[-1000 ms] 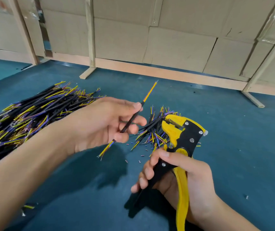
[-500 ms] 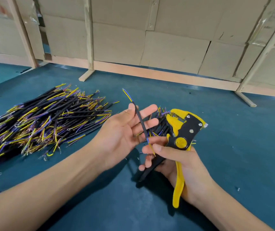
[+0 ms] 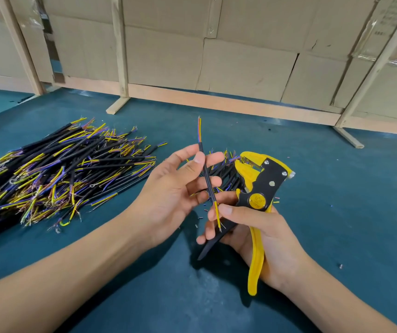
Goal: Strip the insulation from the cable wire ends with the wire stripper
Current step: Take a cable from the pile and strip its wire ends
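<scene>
Black-jacketed cable [image 3: 206, 175] stands upright between both hands: left hand [image 3: 175, 188] pinches its middle, right hand [image 3: 252, 227] grips the stripper [image 3: 260, 188] (thumb pinching the cable's near end). Feed one coloured end squarely into the stripper's mouth.

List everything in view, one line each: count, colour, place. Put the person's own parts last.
held cable: one, black with yellow and purple wire ends, nearly upright between both hands.
wire stripper: one, yellow and black, in the right hand, head up.
large cable pile: many, black with yellow and purple ends, left on the table.
small cable pile: several, same colours, behind the hands.
insulation bits: a few, dark, scattered under the hands.
table: one, teal.
cardboard boxes: several, brown, behind the wooden frame.
left hand: pinches the cable's upper part.
right hand: grips the stripper, thumb on the cable's lower end.
</scene>
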`<state>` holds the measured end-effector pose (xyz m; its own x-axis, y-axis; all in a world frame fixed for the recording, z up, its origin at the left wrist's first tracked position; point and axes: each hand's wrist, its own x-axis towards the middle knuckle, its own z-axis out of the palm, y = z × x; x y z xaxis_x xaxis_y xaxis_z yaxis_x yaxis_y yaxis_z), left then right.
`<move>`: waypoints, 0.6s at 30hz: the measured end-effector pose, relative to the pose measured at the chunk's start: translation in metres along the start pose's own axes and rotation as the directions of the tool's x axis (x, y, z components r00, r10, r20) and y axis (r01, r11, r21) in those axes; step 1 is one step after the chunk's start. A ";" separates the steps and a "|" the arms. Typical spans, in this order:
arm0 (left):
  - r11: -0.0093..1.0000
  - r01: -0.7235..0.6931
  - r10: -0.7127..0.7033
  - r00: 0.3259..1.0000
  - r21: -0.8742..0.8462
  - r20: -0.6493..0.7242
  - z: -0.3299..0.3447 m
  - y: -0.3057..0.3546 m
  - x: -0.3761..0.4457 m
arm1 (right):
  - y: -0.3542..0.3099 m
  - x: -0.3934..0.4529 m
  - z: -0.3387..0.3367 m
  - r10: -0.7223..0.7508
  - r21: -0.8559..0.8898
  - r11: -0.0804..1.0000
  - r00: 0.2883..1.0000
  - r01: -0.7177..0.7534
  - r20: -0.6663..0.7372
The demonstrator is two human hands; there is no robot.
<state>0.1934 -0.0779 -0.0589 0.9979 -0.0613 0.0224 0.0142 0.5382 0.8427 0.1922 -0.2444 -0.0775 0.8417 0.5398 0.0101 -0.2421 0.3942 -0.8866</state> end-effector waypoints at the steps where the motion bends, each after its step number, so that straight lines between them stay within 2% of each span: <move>1: 1.000 -0.005 0.005 1.000 0.010 0.002 0.000 -0.001 0.000 | 0.000 0.000 0.000 -0.001 -0.005 1.000 1.000 0.001 0.004; 4: 0.999 -0.026 0.025 0.999 0.025 0.022 0.000 0.000 0.001 | 0.000 -0.001 0.000 0.003 -0.016 1.000 1.000 -0.003 -0.005; 9: 0.996 -0.034 0.037 0.999 -0.077 0.035 -0.001 0.005 0.006 | -0.001 0.001 0.001 0.041 0.004 0.999 0.998 -0.041 -0.038; 11: 0.987 -0.120 0.120 0.993 0.111 0.004 -0.003 0.007 0.007 | -0.001 0.002 0.003 0.045 0.042 0.998 0.996 -0.042 -0.071; 14: 0.843 -0.216 0.250 0.968 0.493 -0.002 -0.008 0.012 0.008 | -0.001 0.003 0.003 0.044 0.091 0.995 0.990 -0.032 -0.136; 16: 0.776 -0.215 0.244 0.969 0.593 0.032 -0.008 0.013 0.008 | -0.001 0.003 0.004 0.012 0.094 0.996 0.985 0.004 -0.169; 18: 0.753 -0.206 0.210 0.975 0.625 0.068 -0.006 0.011 0.006 | -0.003 0.002 0.002 -0.051 0.067 0.996 0.979 0.065 -0.195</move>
<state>0.1995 -0.0676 -0.0529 0.9719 -0.0044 0.2355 -0.2346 -0.1078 0.9661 0.1938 -0.2427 -0.0738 0.9309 0.3635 -0.0355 -0.2190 0.4777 -0.8508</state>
